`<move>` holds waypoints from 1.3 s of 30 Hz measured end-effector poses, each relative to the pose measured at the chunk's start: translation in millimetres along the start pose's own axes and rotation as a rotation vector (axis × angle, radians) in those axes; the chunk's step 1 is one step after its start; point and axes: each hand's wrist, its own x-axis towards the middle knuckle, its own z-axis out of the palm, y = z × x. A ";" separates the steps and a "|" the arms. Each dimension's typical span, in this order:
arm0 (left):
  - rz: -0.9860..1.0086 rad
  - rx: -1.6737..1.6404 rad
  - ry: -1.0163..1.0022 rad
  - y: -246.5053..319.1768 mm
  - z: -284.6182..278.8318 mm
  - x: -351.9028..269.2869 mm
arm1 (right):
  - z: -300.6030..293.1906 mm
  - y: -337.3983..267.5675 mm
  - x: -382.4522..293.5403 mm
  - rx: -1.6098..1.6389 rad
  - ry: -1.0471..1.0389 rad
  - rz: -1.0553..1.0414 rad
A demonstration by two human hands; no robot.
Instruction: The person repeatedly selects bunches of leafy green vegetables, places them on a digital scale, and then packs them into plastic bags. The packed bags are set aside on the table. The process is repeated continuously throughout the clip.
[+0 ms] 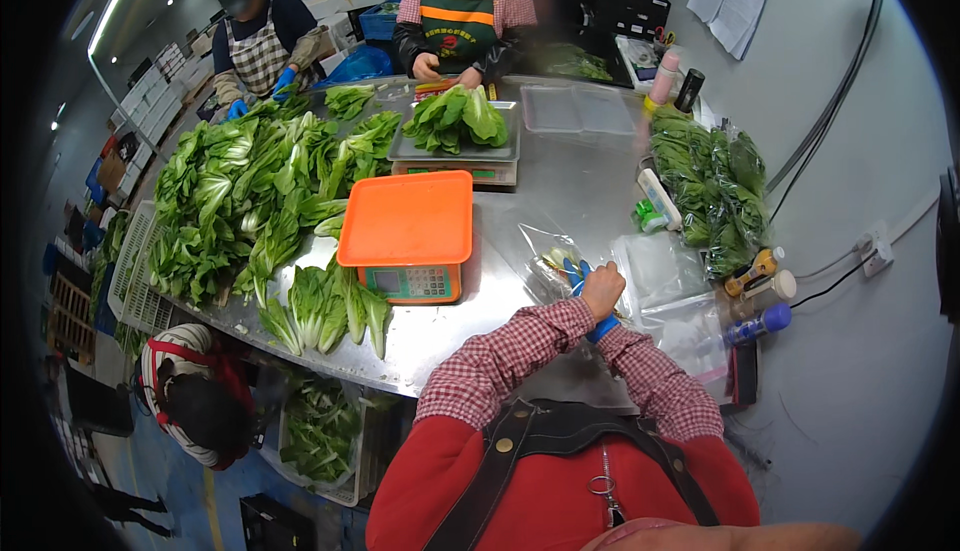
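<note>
A clear plastic bag [546, 251] with pale stems inside lies on the steel table in front of me. My right hand [579, 281], in a blue glove, has its fingers around the stem end of this bag; part of it is hidden under the other hand. My left hand [602, 290] is bare, with curled fingers, and crosses over the glove; what is between its fingertips cannot be made out. To the left stands an orange scale [406, 218] with a bare tray. Beyond it, leafy greens [457, 120] lie on a second scale [454, 165] before a co-worker.
Loose greens [247, 183] cover the table's left part. Filled bags of greens [705, 176], empty plastic bags [664, 270], a white device [660, 198] and bottles [759, 324] line the right side by the wall. Co-workers stand across the table; another person bends at the lower left.
</note>
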 end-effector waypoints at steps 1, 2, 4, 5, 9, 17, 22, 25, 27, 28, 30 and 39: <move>0.030 -0.052 -0.051 -2.7 -1.9 -0.7 | 1.8 -1.3 1.4 0.010 0.002 0.006; -0.002 -0.130 -0.023 -7.1 -4.8 -1.8 | 1.1 -0.2 0.2 0.017 0.002 0.006; 0.058 -0.171 -0.048 -14.7 -12.5 -9.9 | 3.0 -4.1 3.2 0.057 0.009 0.014; 0.075 -0.172 0.007 -17.0 -15.6 -15.7 | 3.7 -6.3 4.8 0.067 0.008 0.022; 0.137 -0.132 -0.105 -24.3 -22.8 -24.8 | 0.9 -12.7 7.7 -0.196 0.030 0.067; 0.370 -0.330 -0.006 17.2 -20.3 -19.4 | -6.9 -51.2 29.9 -0.643 -0.036 0.403; 0.369 -0.507 0.031 50.7 -36.7 -39.4 | -29.2 -53.7 42.0 -0.172 -0.050 0.056; 0.486 -0.525 -0.034 66.4 -51.5 -56.6 | -34.4 -44.3 45.1 -0.086 -0.013 -0.003; 0.349 -0.595 0.063 54.2 -60.5 -62.1 | -31.8 -37.8 51.7 -0.071 0.003 0.055; 0.330 -0.574 0.133 51.1 -63.7 -70.0 | -28.3 -34.0 50.5 -0.087 -0.007 0.067; 0.220 -0.528 0.188 42.8 -66.7 -81.5 | -21.0 -25.8 50.4 -0.082 0.032 0.057; 0.310 -0.647 0.246 47.3 -111.8 -71.2 | 22.5 -3.7 68.7 0.025 0.234 -0.167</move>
